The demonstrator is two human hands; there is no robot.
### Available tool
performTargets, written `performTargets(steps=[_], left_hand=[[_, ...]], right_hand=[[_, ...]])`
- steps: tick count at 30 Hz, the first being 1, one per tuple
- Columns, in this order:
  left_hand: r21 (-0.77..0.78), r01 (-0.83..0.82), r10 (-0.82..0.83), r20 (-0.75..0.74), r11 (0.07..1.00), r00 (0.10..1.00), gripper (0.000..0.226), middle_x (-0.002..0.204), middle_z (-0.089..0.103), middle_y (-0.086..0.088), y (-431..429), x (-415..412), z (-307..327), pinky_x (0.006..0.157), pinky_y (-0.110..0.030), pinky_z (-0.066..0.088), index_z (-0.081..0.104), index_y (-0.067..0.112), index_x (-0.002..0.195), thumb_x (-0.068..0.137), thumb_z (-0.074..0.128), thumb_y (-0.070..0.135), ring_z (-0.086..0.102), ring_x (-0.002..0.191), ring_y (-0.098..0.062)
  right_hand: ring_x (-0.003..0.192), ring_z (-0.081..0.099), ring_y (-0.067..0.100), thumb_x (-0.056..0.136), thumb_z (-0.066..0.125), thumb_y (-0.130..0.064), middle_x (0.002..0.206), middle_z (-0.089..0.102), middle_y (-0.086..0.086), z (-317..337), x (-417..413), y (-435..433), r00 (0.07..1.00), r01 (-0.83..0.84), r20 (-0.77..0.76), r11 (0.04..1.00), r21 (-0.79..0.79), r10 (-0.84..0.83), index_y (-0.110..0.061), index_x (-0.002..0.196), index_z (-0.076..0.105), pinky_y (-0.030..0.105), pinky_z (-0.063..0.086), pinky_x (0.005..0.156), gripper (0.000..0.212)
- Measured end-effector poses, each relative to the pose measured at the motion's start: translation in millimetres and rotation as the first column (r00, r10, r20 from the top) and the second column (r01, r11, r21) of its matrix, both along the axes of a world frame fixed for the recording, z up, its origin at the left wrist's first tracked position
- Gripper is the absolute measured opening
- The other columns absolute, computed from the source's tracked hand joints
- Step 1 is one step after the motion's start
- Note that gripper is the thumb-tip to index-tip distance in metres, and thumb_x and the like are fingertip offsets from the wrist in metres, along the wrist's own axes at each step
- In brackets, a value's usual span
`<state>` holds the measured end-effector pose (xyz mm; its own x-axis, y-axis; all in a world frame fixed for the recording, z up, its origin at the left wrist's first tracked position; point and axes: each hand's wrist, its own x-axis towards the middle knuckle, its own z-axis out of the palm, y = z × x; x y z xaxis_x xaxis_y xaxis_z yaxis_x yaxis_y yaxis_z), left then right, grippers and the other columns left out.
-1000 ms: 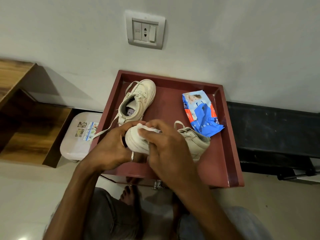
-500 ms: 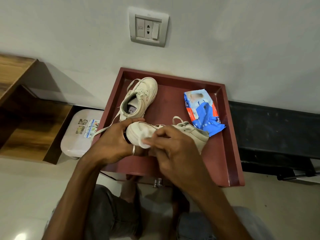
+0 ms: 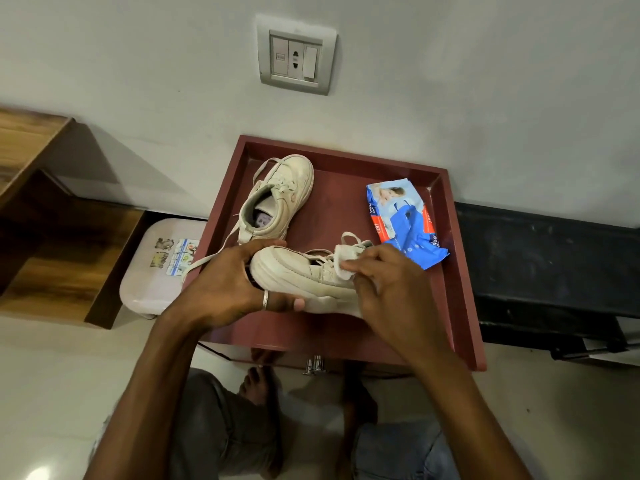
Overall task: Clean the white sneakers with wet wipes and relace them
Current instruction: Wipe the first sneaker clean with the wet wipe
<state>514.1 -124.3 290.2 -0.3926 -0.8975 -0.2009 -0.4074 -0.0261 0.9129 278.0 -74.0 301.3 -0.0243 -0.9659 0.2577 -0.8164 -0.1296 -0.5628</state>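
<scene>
A white sneaker (image 3: 298,275) lies on its side over the front of the dark red tray (image 3: 464,271), toe pointing left. My left hand (image 3: 235,285) grips its toe end, thumb along the sole. My right hand (image 3: 388,289) pinches a white wet wipe (image 3: 343,263) and holds it against the sneaker's lace area. The second white sneaker (image 3: 277,199) stands at the tray's back left, toe to the wall, its loose lace (image 3: 211,259) trailing over the tray's left rim. A blue wet wipes pack (image 3: 403,223) lies at the tray's right.
A white lidded box (image 3: 152,271) sits on the floor left of the tray, next to a wooden shelf unit (image 3: 52,233). A wall socket (image 3: 296,57) is above. A black bench (image 3: 554,268) runs to the right. My knees and feet are below the tray.
My right hand has slid the wipe rightwards from the sneaker's toe to its lace area. The sneaker has turned more onto its side in my left hand.
</scene>
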Motion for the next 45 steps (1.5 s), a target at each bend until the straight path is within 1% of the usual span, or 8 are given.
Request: performTargets(steps=[5, 11, 19, 22, 27, 30, 35, 45], left_hand=[[-0.006, 0.028, -0.028, 0.018, 1.0, 0.999, 0.092, 0.118, 0.074, 0.012, 0.9, 2.9, 0.2, 0.1, -0.035, 0.055, 0.063, 0.027, 0.132, 0.05, 0.099, 0.045, 0.069, 0.111, -0.006], [-0.001, 0.034, -0.034, -0.033, 0.999, 0.999, 0.069, 0.113, 0.077, 0.01, 0.2, -2.9, 5.2, 0.098, -0.032, 0.055, 0.069, 0.024, 0.124, 0.059, 0.095, 0.024, 0.071, 0.107, -0.009], [-0.003, 0.058, -0.058, -0.044, 0.998, 0.997, 0.071, 0.115, 0.076, 0.006, -0.7, 1.5, -0.1, 0.095, -0.036, 0.056, 0.068, 0.027, 0.124, 0.059, 0.099, 0.025, 0.072, 0.108, -0.014], [-0.016, 0.059, -0.06, -0.067, 0.998, 0.996, 0.065, 0.111, 0.077, 0.009, 0.6, -2.7, 3.5, 0.09, -0.024, 0.058, 0.069, 0.024, 0.12, 0.06, 0.094, 0.021, 0.073, 0.104, -0.01], [-0.005, 0.044, -0.044, -0.076, 0.999, 0.996, 0.062, 0.11, 0.077, 0.01, -1.1, -4.4, 2.9, 0.086, -0.016, 0.056, 0.069, 0.022, 0.121, 0.064, 0.092, 0.016, 0.073, 0.104, -0.01], [-0.013, 0.043, -0.044, -0.064, 0.999, 0.997, 0.062, 0.113, 0.077, 0.009, -1.6, -4.8, 1.7, 0.093, -0.026, 0.057, 0.069, 0.025, 0.122, 0.065, 0.093, 0.02, 0.072, 0.107, -0.011], [0.0, 0.044, -0.044, -0.024, 0.999, 0.999, 0.066, 0.113, 0.076, 0.01, -3.0, -0.2, -1.1, 0.094, -0.036, 0.056, 0.069, 0.03, 0.121, 0.061, 0.097, 0.035, 0.072, 0.106, -0.012], [0.038, -0.001, 0.003, -0.047, 0.999, 0.999, 0.074, 0.114, 0.076, 0.011, -3.3, -3.0, -2.7, 0.092, -0.029, 0.057, 0.067, 0.029, 0.123, 0.056, 0.096, 0.044, 0.072, 0.105, -0.007]], right_hand=[[0.105, 0.061, 0.012, 0.083, 0.059, -0.003, 0.098, 0.069, -0.003, 3.0, 14.0, 2.2, 0.993, -0.118, 0.02, 0.993, 0.018, 0.118, -0.016, 0.099, 0.078, 0.008, 0.035, 0.095, 0.028], [0.097, 0.064, 0.013, 0.088, 0.062, -0.001, 0.103, 0.07, 0.001, -1.6, -31.0, 3.2, 0.982, 0.145, -0.123, 0.989, 0.03, -0.14, -0.013, 0.1, 0.076, 0.018, 0.048, 0.084, 0.022], [0.095, 0.063, 0.018, 0.08, 0.055, -0.001, 0.099, 0.068, -0.002, 10.3, 19.7, 7.8, 0.992, -0.12, -0.036, 0.992, -0.03, 0.118, -0.015, 0.1, 0.07, 0.034, 0.053, 0.083, 0.028], [0.097, 0.062, 0.019, 0.084, 0.056, 0.002, 0.107, 0.067, -0.001, 4.5, -17.5, 5.6, 0.996, 0.026, -0.082, 0.998, 0.064, -0.021, -0.021, 0.122, 0.061, 0.036, 0.056, 0.077, 0.046], [0.098, 0.066, 0.023, 0.082, 0.074, -0.002, 0.105, 0.069, 0.008, -10.1, -46.8, 3.7, 0.962, 0.181, -0.216, 0.982, 0.046, -0.167, -0.009, 0.111, 0.071, 0.038, 0.059, 0.08, 0.029], [0.095, 0.064, 0.026, 0.078, 0.061, 0.008, 0.106, 0.068, 0.007, -4.8, -0.4, 6.7, 0.972, 0.105, -0.205, 0.992, -0.074, -0.118, -0.009, 0.104, 0.073, 0.037, 0.059, 0.076, 0.033], [0.1, 0.056, 0.024, 0.09, 0.039, -0.019, 0.113, 0.062, 0.003, -5.3, 43.2, 13.1, 0.975, -0.076, -0.214, 0.995, -0.069, 0.059, -0.009, 0.112, 0.069, 0.032, 0.053, 0.072, 0.039], [0.095, 0.068, 0.027, 0.081, 0.076, 0.001, 0.103, 0.069, 0.014, -15.5, -46.0, -1.4, 0.945, 0.271, -0.189, 0.962, 0.009, -0.265, -0.003, 0.109, 0.073, 0.032, 0.056, 0.076, 0.028]])
